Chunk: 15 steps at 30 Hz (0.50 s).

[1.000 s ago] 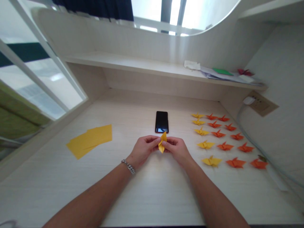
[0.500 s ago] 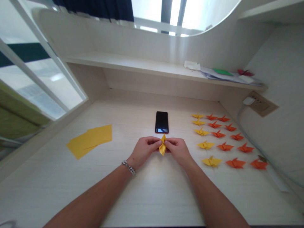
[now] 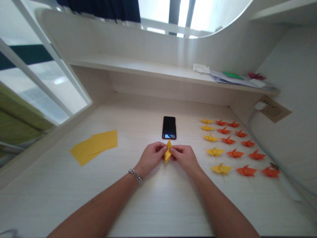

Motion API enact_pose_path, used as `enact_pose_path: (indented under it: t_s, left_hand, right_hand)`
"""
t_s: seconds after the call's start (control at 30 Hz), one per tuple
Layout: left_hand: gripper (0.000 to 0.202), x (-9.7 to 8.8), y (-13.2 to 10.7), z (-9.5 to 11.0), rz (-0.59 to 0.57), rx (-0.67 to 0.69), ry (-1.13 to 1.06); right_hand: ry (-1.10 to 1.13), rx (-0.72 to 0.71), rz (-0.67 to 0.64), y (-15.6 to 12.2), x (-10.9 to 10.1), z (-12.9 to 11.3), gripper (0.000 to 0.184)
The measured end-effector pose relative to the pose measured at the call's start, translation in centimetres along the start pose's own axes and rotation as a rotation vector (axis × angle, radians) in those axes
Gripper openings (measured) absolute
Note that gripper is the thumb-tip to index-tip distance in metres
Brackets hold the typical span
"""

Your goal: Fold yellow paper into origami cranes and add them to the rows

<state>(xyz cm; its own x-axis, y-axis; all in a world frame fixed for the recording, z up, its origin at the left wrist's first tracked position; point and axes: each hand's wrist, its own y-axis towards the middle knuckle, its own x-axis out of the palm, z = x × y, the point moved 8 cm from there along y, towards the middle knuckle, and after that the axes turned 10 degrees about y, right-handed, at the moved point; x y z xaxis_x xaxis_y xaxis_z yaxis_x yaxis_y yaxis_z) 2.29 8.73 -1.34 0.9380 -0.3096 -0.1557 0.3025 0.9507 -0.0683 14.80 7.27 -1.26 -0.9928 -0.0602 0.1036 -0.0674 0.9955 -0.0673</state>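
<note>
Near the phone (image 3: 169, 127), hands (image 3: 154, 155) pinching yellow paper (image 3: 168, 152), flatter than before.

Below a bright, curved-edged mirror (image 3: 158, 15), a pale shelf (image 3: 148, 67) runs above a pale, wood-grained desk (image 3: 158, 208).

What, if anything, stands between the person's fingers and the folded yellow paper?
Nothing visible does: the left hand and right hand both pinch the folded yellow paper. The phone lies just beyond, not between.
</note>
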Motion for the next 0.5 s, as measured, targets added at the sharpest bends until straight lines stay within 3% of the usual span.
enact_pose_path:
  t_s: [0.27,0.5]
  left_hand:
    - [0.031,0.31,-0.09,0.68,-0.016,0.002,-0.038]
    - [0.031,0.22,0.0,-0.05,-0.017,-0.037,-0.072]
  right_hand:
    - [-0.013,-0.002,-0.005,0.04,0.03,-0.11,0.029]
    - [-0.088,-0.019,-0.039,0.15,0.06,-0.44,0.029]
